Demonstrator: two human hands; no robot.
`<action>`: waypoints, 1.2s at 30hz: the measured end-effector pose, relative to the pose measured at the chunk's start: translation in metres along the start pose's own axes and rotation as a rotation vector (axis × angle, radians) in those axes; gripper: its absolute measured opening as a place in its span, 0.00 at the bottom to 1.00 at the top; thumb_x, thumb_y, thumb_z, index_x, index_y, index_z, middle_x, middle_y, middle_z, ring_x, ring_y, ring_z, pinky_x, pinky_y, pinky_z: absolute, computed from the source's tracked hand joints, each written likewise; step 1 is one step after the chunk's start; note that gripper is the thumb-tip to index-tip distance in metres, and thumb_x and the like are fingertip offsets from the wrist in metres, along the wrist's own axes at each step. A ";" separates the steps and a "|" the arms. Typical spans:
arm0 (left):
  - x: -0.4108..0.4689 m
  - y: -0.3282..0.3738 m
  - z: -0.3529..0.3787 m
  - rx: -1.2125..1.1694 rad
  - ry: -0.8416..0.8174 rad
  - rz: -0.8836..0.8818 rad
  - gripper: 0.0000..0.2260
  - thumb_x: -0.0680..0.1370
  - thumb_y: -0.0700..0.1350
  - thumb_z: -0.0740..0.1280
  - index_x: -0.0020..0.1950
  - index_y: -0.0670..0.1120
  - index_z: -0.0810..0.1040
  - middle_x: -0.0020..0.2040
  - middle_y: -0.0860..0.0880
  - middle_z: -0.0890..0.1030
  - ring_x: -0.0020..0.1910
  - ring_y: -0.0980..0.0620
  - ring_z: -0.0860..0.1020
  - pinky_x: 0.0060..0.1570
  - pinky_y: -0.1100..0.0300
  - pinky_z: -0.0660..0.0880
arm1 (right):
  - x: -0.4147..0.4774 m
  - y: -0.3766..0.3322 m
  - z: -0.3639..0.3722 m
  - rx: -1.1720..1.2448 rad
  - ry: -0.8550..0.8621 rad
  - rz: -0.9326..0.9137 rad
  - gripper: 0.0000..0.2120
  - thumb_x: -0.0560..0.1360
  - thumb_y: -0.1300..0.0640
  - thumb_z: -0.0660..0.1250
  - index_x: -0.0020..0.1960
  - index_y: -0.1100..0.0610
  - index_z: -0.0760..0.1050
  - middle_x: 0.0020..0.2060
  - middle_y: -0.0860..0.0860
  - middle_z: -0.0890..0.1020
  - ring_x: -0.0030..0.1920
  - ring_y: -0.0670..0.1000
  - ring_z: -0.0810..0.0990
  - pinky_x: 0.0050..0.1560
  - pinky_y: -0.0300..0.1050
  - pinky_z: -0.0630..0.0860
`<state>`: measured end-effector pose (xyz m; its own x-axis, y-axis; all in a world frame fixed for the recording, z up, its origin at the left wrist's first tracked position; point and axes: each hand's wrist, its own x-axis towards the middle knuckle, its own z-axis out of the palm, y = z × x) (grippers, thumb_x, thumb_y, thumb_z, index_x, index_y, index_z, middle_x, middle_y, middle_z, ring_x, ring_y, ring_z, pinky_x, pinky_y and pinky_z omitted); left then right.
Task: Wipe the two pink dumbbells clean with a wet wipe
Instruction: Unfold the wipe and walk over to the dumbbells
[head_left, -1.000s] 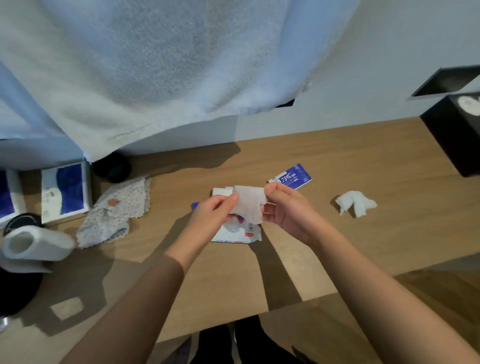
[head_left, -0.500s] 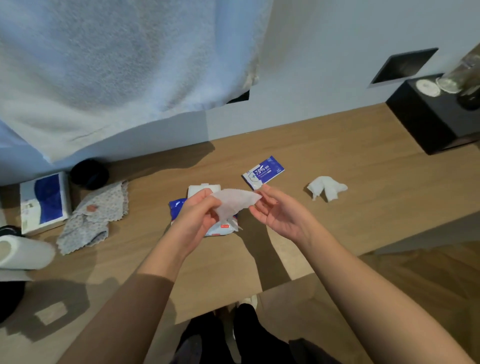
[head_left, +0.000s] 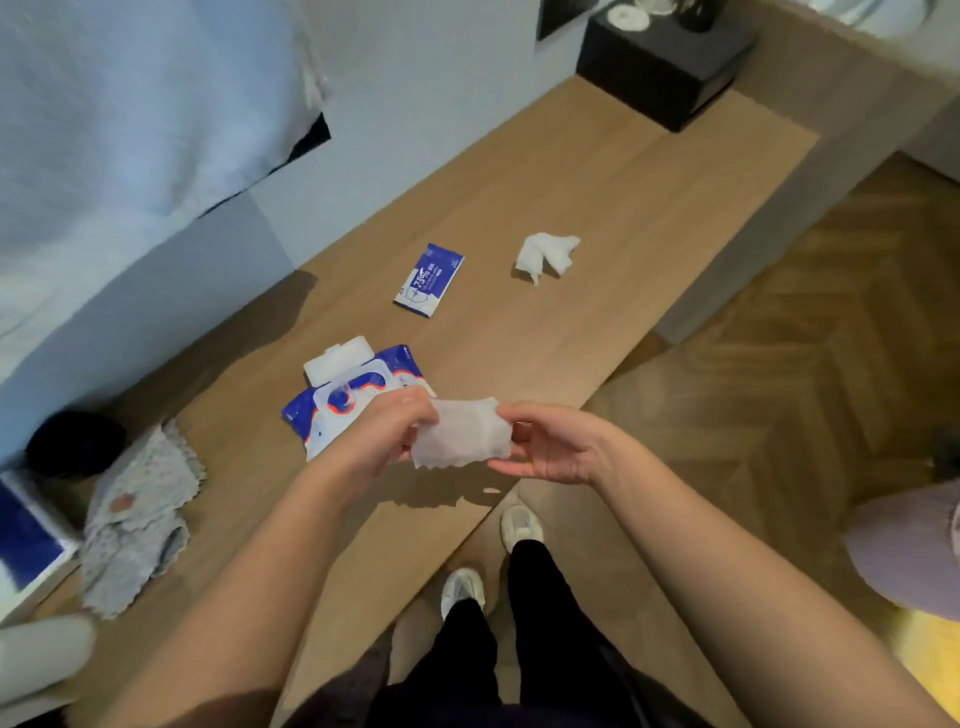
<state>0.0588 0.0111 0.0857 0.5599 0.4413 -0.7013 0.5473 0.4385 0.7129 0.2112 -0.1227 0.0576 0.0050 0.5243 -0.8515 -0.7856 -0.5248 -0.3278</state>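
While I watch through the head camera, the wooden table (head_left: 597, 218) fills most of the view, running away from the grip toward the upper right, with the herringbone floor (head_left: 831, 338) off to the right of my hands. Far above and left of the grip a pale towel (head_left: 130, 104) hangs down over the wall. A black box (head_left: 660, 67) sits at the table's far end, well beyond the grip. Well left of the grip and a little nearer to me, a grey patterned cloth (head_left: 140, 514) lies crumpled on the table. Just behind my left hand (head_left: 384, 436) lies the blue and white wipe pack (head_left: 332, 410), its white lid (head_left: 337, 358) flipped open on the far side; the hand partly covers the pack's near corner. My left hand's fingers are curled and pinch the left edge of the wet wipe (head_left: 462, 434), and my right hand (head_left: 556, 447) pinches the right edge between thumb and fingertips, its other fingers loosely out. That wipe is spread flat between the two hands, held in the air over the table's near edge. Beyond the grip lies a small blue sachet (head_left: 428, 279), and farther beyond, toward the right, a crumpled white wipe (head_left: 545, 254).
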 end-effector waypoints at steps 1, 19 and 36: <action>0.000 -0.005 0.004 0.051 -0.007 0.000 0.05 0.73 0.40 0.65 0.39 0.47 0.70 0.45 0.42 0.73 0.46 0.46 0.74 0.43 0.56 0.72 | -0.004 0.011 -0.005 0.084 0.006 -0.035 0.07 0.75 0.64 0.68 0.53 0.61 0.75 0.45 0.58 0.82 0.37 0.55 0.86 0.42 0.52 0.85; -0.054 -0.063 0.242 0.813 -0.494 0.214 0.09 0.79 0.46 0.68 0.50 0.39 0.77 0.49 0.41 0.82 0.49 0.43 0.82 0.51 0.49 0.81 | -0.155 0.207 -0.176 0.641 0.340 -0.399 0.18 0.73 0.66 0.71 0.62 0.63 0.77 0.59 0.61 0.81 0.50 0.55 0.83 0.44 0.48 0.82; -0.178 -0.229 0.412 1.200 -1.170 0.074 0.09 0.78 0.41 0.69 0.40 0.44 0.72 0.36 0.45 0.80 0.33 0.50 0.77 0.33 0.58 0.79 | -0.250 0.491 -0.186 1.408 0.641 -0.703 0.12 0.79 0.66 0.64 0.62 0.65 0.73 0.50 0.58 0.85 0.51 0.54 0.84 0.49 0.45 0.82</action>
<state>0.0902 -0.4904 0.0489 0.4323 -0.5904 -0.6816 0.3239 -0.6037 0.7284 -0.0603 -0.6358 0.0332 0.5189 -0.1413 -0.8430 -0.4210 0.8161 -0.3959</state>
